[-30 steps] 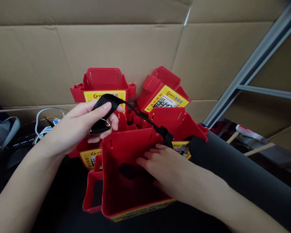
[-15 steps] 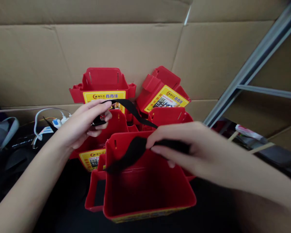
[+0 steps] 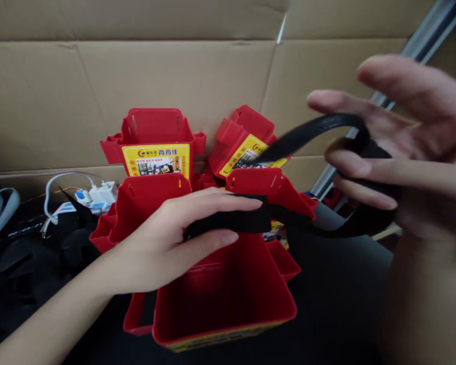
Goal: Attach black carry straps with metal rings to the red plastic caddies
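Nearest the camera, an open red plastic bin (image 3: 228,299) sits on a dark worktop (image 3: 338,304), its hollow facing up and a yellow strip along its front lip. Over its far rim the left hand (image 3: 167,243) lies palm down, fingers stretched to the right and closed on a black webbing strap (image 3: 231,220), which is pinched flat between the forefinger above and the fingers below. From that grip the strap runs right, dips in a slack curve above the worktop and climbs to the right hand (image 3: 395,152), which is raised close to the lens and blurred. There the strap bends in a loop over the fingers; the middle fingers curl about it while the forefinger and the upper finger stand spread and loose, so the hand holds the strap only lightly.

Behind the near bin more red bins are crowded together: one just behind the left hand (image 3: 152,203), one to the right with slots in its wall (image 3: 269,187). Farther back two more lean against the cardboard wall (image 3: 61,101), each with a yellow printed label, one upright (image 3: 155,137) and one tilted (image 3: 247,137). At far left lie a white power strip with cables (image 3: 95,195) and a grey strap (image 3: 0,208). A grey metal shelf post (image 3: 414,50) slants up at right.
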`<state>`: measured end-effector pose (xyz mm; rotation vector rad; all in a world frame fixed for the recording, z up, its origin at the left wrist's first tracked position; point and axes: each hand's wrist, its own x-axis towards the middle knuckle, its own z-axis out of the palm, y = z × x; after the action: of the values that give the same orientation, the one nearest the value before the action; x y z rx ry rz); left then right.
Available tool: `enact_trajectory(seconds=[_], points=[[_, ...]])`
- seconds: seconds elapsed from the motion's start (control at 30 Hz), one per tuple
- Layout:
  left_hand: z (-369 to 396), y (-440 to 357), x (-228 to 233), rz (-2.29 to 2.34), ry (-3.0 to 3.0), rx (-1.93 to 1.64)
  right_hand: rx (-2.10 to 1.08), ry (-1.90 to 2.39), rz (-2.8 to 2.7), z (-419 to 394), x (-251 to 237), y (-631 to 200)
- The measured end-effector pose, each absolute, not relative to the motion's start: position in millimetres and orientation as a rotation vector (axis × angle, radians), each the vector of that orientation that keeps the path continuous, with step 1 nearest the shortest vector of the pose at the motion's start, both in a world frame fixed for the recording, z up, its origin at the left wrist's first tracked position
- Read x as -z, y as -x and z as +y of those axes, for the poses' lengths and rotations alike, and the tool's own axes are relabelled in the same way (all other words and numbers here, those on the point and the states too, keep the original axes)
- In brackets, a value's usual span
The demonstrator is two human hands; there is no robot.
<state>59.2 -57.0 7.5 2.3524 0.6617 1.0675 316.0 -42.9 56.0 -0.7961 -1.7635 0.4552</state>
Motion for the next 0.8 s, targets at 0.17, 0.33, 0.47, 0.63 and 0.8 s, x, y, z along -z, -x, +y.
enact_trajectory(seconds=[0.17,0.33,0.47,0.63,0.8], points=[[-45.9,-90.4,-22.8,0.725,-2.404,-0.951,-0.713,0.762,-1.607,-41.9,-58.7,-304.8],[-27.8,-112.4,-36.8,0.760,-2.394,-0.942,-0.496,0.807,-1.582,-32.7,-52.8,-295.1],[-34.2,-110.1,-36.8,0.716,-2.059,-0.902,-0.084,0.849,-1.748,-36.7,-47.4,-288.2],[-50.8,-93.8,-22.6,0.743,-1.718,-0.784,0.003,0.868,-2.228,-44.4,-42.0,-277.7],[-53.4,-82.7,-6.9,0.906,-1.681,-0.951,-0.205,0.896,-2.389,-43.0,-34.2,-269.7]])
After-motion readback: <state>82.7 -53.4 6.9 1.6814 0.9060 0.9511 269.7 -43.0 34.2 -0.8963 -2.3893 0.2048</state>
